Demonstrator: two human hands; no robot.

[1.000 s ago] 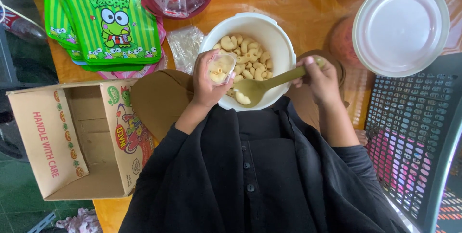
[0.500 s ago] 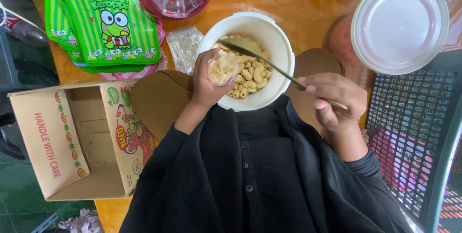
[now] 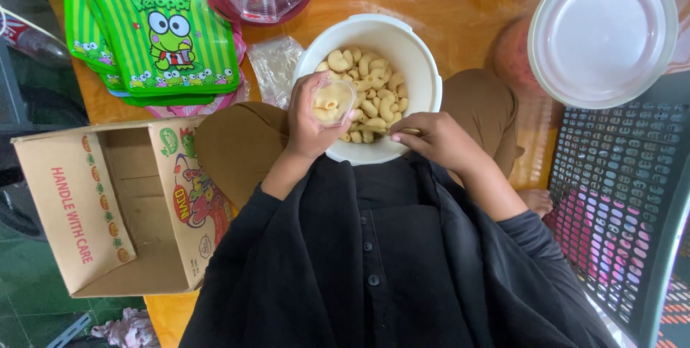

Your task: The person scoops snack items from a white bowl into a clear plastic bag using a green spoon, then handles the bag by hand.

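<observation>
Clear small cup [image 3: 333, 101] sits gripped in left hand [image 3: 307, 121] fingers; right hand [image 3: 437, 139] fingers pinch a spoon [image 3: 392, 131].

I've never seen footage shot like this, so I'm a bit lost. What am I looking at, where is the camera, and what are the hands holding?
The camera sits on a person's head and looks straight down, so both hands are theirs. The left hand holds a small clear plastic cup filled with pale elbow-shaped crackers over a round white plastic bowl of the same crackers. The right hand rests at the bowl's near rim, its grip pinching something thin that I cannot make out. Around them lie an open brown cardboard box, green striped frog-print bags, a round white lid and a dark perforated plastic basket.
</observation>
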